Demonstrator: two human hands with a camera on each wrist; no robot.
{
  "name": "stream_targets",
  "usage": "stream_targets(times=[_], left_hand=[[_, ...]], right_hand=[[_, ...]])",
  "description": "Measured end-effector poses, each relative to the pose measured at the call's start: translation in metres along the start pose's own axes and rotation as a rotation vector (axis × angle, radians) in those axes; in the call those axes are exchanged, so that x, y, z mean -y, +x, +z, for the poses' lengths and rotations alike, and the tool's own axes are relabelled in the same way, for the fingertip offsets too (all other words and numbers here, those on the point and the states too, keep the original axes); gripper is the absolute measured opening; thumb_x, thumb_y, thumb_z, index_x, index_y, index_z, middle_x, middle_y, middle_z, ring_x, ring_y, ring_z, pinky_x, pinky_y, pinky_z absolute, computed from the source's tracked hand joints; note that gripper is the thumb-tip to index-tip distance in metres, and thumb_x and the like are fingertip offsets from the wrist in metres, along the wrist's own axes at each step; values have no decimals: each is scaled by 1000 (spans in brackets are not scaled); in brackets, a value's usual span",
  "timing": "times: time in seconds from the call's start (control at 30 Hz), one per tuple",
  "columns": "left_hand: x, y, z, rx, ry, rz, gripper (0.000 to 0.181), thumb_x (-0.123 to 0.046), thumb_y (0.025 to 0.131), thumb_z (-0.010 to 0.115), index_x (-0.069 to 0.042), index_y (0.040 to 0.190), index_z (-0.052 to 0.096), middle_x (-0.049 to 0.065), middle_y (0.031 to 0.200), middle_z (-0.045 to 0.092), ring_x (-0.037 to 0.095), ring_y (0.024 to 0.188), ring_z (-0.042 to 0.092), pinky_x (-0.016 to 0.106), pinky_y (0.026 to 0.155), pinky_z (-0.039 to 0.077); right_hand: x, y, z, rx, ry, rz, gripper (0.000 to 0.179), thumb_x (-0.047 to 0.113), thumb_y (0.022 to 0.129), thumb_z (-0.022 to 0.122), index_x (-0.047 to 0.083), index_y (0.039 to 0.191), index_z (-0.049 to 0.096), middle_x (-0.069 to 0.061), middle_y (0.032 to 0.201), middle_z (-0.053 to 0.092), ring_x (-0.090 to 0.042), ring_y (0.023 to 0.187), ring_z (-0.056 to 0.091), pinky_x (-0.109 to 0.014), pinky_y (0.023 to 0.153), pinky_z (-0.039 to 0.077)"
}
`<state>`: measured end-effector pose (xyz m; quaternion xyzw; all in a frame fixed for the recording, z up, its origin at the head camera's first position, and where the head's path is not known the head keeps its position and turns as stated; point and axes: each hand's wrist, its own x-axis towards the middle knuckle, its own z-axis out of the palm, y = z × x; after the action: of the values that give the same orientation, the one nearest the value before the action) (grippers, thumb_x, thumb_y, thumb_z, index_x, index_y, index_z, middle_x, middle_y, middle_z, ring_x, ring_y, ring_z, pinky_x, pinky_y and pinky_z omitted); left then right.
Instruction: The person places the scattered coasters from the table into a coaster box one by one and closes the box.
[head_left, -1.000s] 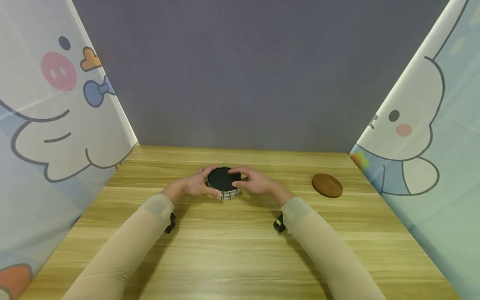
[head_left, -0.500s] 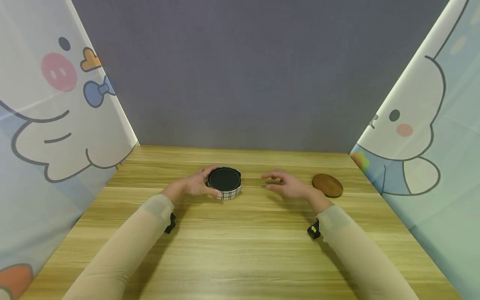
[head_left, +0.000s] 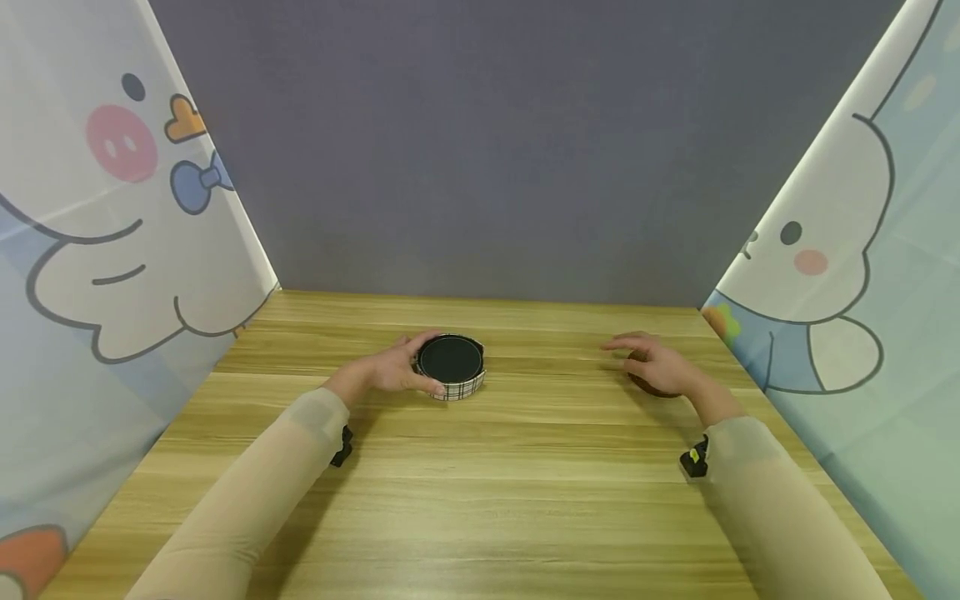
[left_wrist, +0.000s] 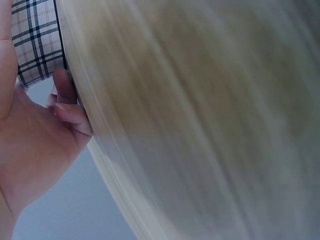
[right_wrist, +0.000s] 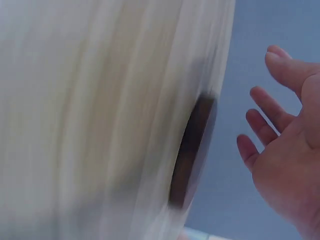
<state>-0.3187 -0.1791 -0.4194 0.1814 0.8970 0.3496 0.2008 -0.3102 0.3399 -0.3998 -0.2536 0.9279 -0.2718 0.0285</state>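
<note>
In the head view, a round box (head_left: 452, 358) with a flat black top and a white-and-black plaid side sits on the wooden table. My left hand (head_left: 393, 369) grips its left side, thumb at the front and fingers toward the back. The left wrist view shows the plaid wall (left_wrist: 36, 42) close to that hand. Over at the right, my right hand (head_left: 660, 367) hovers above a thin brown disc (head_left: 654, 387), covering much of it. Seen from the right wrist, its fingers are spread and apart from the disc (right_wrist: 192, 150), which lies flat on the table.
The wood-grain table (head_left: 480, 483) runs back to a plain grey-purple panel (head_left: 480, 150). Cartoon-printed fabric hangs along the left side (head_left: 150, 275) and the right side (head_left: 840, 275). A small dark device is strapped at each wrist.
My right hand has left the box's black top and moved rightward to above the brown disc. The left hand and the box have stayed in place.
</note>
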Motion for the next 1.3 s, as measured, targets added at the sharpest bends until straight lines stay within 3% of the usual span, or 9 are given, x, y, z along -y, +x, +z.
stream_targets(times=[0.1,0.2,0.43,0.63,0.8,0.9,1.07,1.3], left_hand=[[-1,0,0,-2,-7,-2,126,-56,83,95,-39,177,13,34,177,2,63,162,14,82,125,19],[-2,-1,0,-4,-8,-5,126,-56,83,95,-39,177,13,33,178,1,63,163,12,83,125,18],[-1,-1,0,0,-10,-4,127,-57,82,95,-38,177,12,33,179,-3,62,165,5,83,124,17],[-1,-1,0,-5,2,-3,128,-58,82,95,-36,177,12,34,178,-1,63,163,9,83,124,19],[-2,-2,0,-3,1,-4,127,-57,83,95,-37,177,12,34,178,-2,63,164,8,83,124,18],[-2,-2,0,-1,-5,-7,126,-57,83,95,-37,177,12,33,179,-3,61,165,5,84,125,16],[-2,-3,1,3,2,-17,128,-58,83,94,-39,177,11,33,180,-6,61,165,4,84,125,16],[-1,-2,1,-10,16,-14,127,-60,82,94,-41,177,11,34,179,-2,65,163,9,84,124,18]], right_hand=[[-18,-11,-11,-6,-13,16,40,6,111,62,-2,150,64,-42,164,38,-64,148,40,-79,115,36],[-34,-21,-19,14,-15,49,42,8,111,62,-2,152,61,-46,165,33,-70,150,30,-83,116,31],[-59,-36,-21,4,-101,27,45,14,110,64,7,154,63,-46,153,48,-71,138,44,-78,108,40],[-55,-34,-21,8,-64,33,46,13,107,70,-4,149,64,-36,150,61,-62,140,53,-73,112,43],[-48,-34,-21,56,-81,177,72,38,100,82,2,157,58,-37,160,49,-62,146,45,-75,115,40],[-45,-35,-20,76,-88,230,86,44,92,89,5,160,54,-40,162,41,-64,146,39,-79,114,38],[-41,-34,-15,61,-128,188,85,42,89,91,7,158,56,-41,160,42,-64,144,38,-81,111,37],[-18,-19,-2,1,-180,118,83,52,89,89,18,159,58,-30,160,48,-59,145,45,-80,112,38]])
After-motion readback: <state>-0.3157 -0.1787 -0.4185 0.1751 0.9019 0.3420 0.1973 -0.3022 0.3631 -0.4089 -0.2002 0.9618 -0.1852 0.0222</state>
